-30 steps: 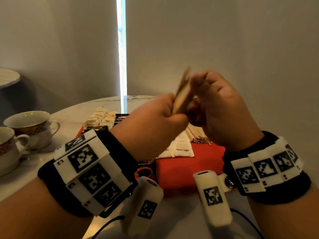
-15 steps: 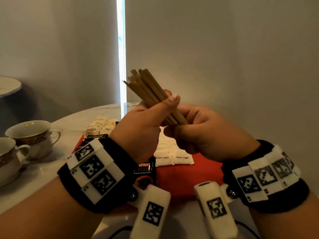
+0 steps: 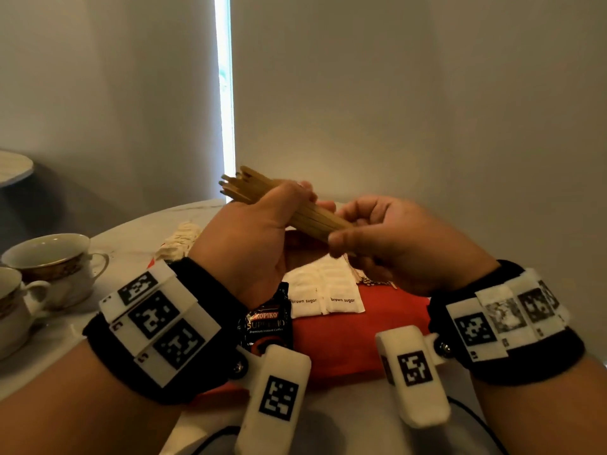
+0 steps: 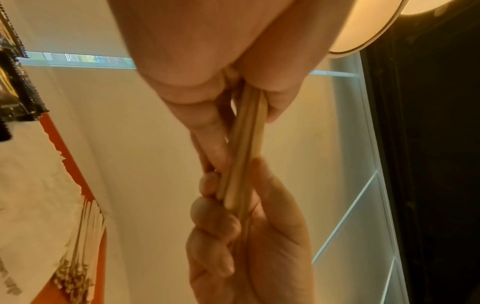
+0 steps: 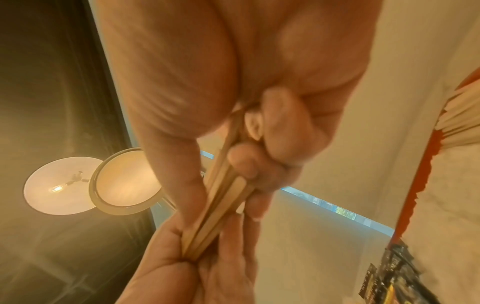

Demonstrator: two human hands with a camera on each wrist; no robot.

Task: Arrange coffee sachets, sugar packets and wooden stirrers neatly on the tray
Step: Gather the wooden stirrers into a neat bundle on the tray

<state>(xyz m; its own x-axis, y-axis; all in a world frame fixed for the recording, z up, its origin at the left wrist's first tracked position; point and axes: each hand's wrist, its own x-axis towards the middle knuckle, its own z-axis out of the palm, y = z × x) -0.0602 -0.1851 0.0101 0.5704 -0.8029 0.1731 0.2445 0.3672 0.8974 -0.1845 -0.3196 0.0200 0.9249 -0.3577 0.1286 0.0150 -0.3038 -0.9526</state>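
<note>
Stirrers (image 3: 295,211) bundled, held in air above tray (image 3: 345,349), tilted, free ends up-left. Left hand (image 3: 249,244) wrapped round bundle's middle; right hand (image 3: 394,244) pinched lower end between thumb and curled fingers. Tray red, at table (image 3: 138,231) near edge. Sugar packets (image 3: 325,290) lay on tray's middle, under hands. Sachet (image 3: 266,320) black, at tray's left side. More thin sticks (image 3: 374,280) on tray beside sugar packets. Two cups (image 3: 52,267) at table's left edge.
</note>
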